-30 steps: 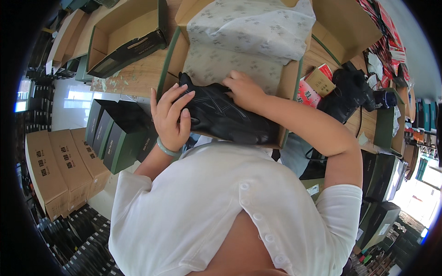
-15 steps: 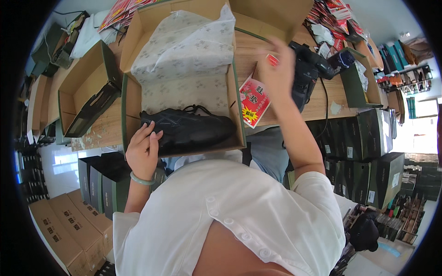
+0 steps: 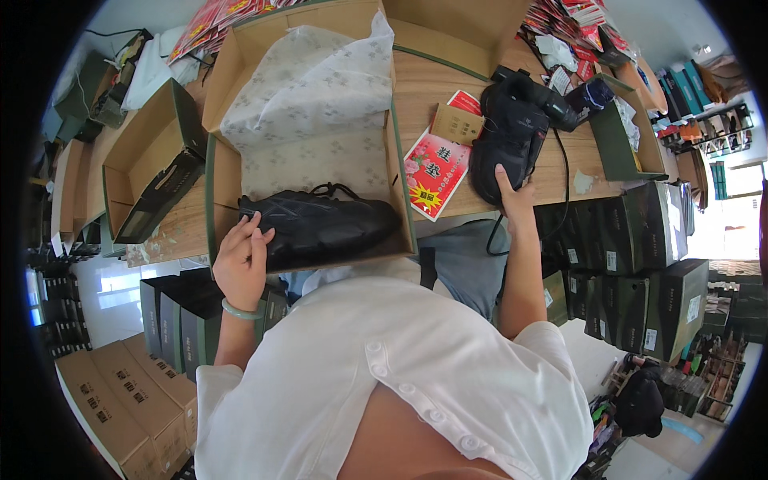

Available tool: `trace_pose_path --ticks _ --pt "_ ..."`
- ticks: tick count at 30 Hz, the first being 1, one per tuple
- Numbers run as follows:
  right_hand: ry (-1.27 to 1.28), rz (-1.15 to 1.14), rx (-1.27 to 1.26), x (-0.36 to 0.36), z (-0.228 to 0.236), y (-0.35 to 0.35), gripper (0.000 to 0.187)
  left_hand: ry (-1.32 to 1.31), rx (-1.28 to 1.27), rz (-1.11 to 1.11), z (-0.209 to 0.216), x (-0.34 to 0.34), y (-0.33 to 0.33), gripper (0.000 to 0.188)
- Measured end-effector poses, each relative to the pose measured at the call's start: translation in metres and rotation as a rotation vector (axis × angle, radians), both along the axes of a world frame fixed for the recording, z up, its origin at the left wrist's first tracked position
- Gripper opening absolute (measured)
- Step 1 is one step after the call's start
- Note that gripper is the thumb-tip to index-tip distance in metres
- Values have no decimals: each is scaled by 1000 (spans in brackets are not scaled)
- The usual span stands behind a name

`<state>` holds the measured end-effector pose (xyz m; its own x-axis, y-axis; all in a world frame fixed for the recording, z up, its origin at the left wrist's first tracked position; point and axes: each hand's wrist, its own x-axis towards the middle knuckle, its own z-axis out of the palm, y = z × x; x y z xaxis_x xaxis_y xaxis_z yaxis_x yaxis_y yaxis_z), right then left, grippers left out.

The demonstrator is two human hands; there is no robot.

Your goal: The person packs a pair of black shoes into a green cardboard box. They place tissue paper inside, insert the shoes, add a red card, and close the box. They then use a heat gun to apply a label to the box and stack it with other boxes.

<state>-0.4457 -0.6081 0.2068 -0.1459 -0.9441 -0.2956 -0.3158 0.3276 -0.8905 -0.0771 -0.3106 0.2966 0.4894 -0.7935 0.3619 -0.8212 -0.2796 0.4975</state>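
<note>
An open shoe box [image 3: 210, 188] lined with patterned tissue paper [image 3: 316, 152] sits in front of me. Across its near end lies a black lace-up shoe [image 3: 332, 228]. My left hand [image 3: 242, 260] is closed on the heel of this shoe, at the box's near left corner. On the table to the right, my right hand [image 3: 516, 196] grips the toe of a second black shoe [image 3: 512, 128], thumb on top and fingers mostly hidden. Between box and second shoe lie a red printed packet [image 3: 436, 172] and a small brown card [image 3: 456, 125].
An empty green-edged box [image 3: 152, 152] stands on the left. At the back right are a box lid [image 3: 448, 40], a dark jar [image 3: 590, 98] and another box [image 3: 632, 164]. A black cord [image 3: 566, 172] hangs over the table edge. Shoe boxes [image 3: 624, 228] are stacked below right.
My right hand has come down from above the red packet and taken hold of the second shoe's toe. The brown card now shows fully. My left hand stays on the boxed shoe.
</note>
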Motion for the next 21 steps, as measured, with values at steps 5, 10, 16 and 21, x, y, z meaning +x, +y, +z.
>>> trace_pose_path --ticks 5,10,16,21 --pt "-129 -90 93 7 21 2 113 23 23 -9 3 -3 -3 22" --pt "-264 -148 -171 9 -3 4 99 16 118 -81 8 1 -1 21" --pt "260 -253 -224 31 26 20 75 164 253 -282 49 10 -23 23" --pt "521 -168 -577 26 21 17 68 273 235 -633 85 -14 -114 29"
